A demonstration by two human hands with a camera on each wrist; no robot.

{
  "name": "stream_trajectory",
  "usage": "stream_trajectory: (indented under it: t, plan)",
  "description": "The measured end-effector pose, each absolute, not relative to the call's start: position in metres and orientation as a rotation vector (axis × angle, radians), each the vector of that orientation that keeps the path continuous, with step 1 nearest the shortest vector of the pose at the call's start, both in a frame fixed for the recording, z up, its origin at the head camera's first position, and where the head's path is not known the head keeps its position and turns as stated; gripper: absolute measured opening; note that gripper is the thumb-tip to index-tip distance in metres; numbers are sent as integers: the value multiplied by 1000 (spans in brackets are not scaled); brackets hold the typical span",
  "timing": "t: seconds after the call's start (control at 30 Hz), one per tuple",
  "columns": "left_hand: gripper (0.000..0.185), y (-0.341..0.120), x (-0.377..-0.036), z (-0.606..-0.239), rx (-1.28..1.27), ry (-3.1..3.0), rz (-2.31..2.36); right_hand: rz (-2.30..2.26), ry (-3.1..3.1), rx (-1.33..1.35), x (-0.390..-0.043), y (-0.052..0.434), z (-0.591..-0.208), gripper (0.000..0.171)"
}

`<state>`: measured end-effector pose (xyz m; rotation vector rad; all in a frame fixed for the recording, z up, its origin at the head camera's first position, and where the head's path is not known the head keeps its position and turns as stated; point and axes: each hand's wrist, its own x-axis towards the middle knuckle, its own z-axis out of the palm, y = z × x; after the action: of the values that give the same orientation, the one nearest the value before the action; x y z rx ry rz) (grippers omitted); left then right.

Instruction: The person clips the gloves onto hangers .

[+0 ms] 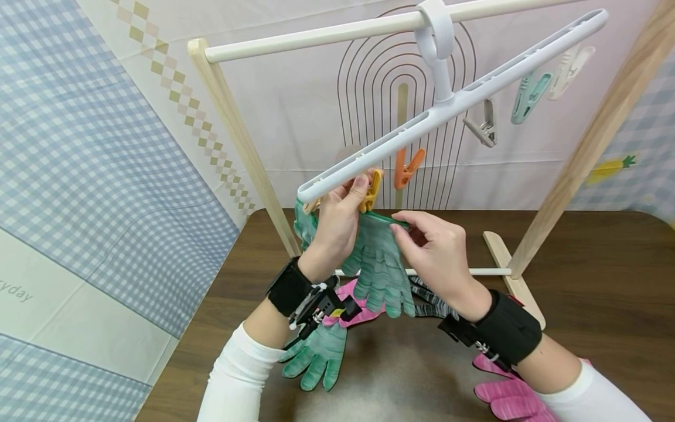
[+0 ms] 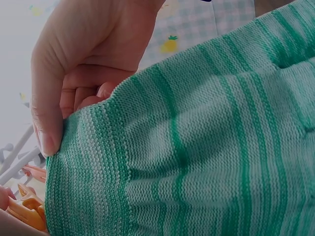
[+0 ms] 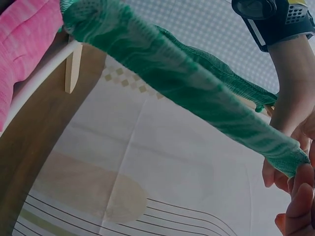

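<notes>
Two hands work a green glove [image 1: 381, 258]: left hand [image 1: 337, 225] squeezes a yellow clip [image 1: 372, 191] at 12 o'clock, right hand [image 1: 435, 252] pinches its cuff beneath the white hanger [image 1: 453, 105].

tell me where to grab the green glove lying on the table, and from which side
Take the green glove by its cuff end, near the left wrist strap, coming from above on the left. It lies flat with fingers pointing toward the table's near edge, so they would likely flop, and a pink glove lies across the far end, to the right.
</notes>
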<state>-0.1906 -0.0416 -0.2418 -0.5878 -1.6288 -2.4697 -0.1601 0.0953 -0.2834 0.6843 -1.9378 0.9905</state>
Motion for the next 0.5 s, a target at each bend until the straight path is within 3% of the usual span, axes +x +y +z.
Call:
stream_trajectory:
  t: [0.5]
  plan:
    - [29,-42,-190,-241,-524,-1621,-2463,1030,-1849,681,-164,87,-280,12]
